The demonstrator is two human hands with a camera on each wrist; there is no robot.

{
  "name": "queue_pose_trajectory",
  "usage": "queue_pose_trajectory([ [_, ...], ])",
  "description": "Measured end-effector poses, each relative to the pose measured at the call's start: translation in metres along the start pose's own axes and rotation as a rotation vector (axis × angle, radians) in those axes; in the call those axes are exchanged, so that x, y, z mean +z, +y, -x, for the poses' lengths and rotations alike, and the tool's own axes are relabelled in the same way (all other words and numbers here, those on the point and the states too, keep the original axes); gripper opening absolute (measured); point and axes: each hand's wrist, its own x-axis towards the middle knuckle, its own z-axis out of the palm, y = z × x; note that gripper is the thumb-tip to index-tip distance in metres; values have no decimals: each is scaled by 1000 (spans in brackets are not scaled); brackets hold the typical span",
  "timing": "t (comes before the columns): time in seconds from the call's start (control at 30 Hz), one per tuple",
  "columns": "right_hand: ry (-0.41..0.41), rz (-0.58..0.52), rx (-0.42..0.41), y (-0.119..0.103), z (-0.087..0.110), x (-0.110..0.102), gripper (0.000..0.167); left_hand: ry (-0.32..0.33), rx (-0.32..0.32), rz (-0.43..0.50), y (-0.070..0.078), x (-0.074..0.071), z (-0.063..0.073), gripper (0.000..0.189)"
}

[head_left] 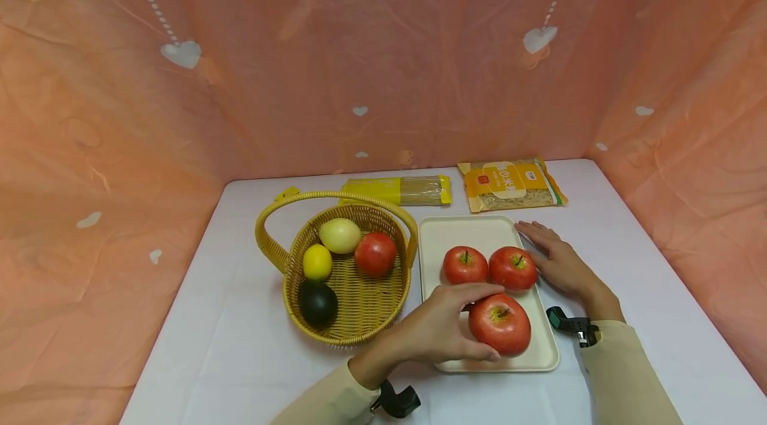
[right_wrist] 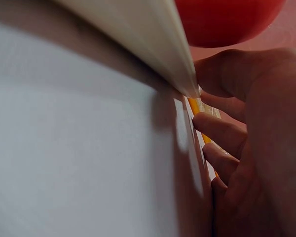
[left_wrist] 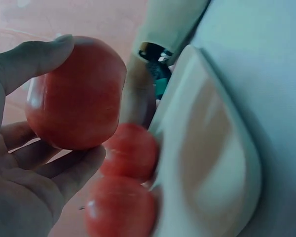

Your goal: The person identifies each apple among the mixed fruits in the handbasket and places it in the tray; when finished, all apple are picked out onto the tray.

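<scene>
My left hand grips a red apple from its left side, thumb and fingers spread around it. In the left wrist view this apple is held up over the cream tray. Two more red apples, a left one and a right one, sit side by side on the tray. My right hand lies along the tray's right edge, close to the right apple. In the right wrist view the thumb is at the tray's rim and the fingers are loosely extended.
Left of the tray stands a wicker basket with a tall handle, holding a pale green fruit, a yellow lemon, a dark avocado and a red fruit. Behind lie a yellow noodle pack and an orange bag.
</scene>
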Motion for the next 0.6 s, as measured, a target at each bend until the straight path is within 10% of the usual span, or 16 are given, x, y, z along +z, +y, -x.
queue_pose_trajectory([
  [0.6,7,15,-7,-1,-1,-1,67,2,-65,-48,-16,37,-31,83],
])
